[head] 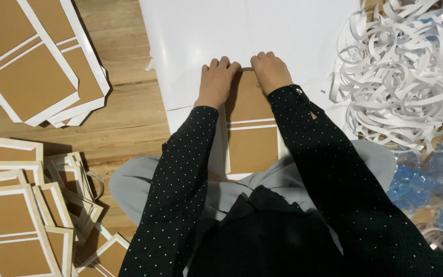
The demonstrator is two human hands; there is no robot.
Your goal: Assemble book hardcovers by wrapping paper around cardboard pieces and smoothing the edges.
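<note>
A wooden floor (124, 110) carries a white sheet (206, 36) – paper strips (401, 77) heaped far right. Left hand (215, 82) and right hand (270, 72) press flat, fingers together, on a brown card (252, 138).

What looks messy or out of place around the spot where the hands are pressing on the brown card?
A big tangle of white paper strips is heaped loosely at the right, spilling toward crumpled blue plastic. The framed cards at lower left lie askew, some tipped on edge. The brown card under the left hand and right hand sits straight.
</note>
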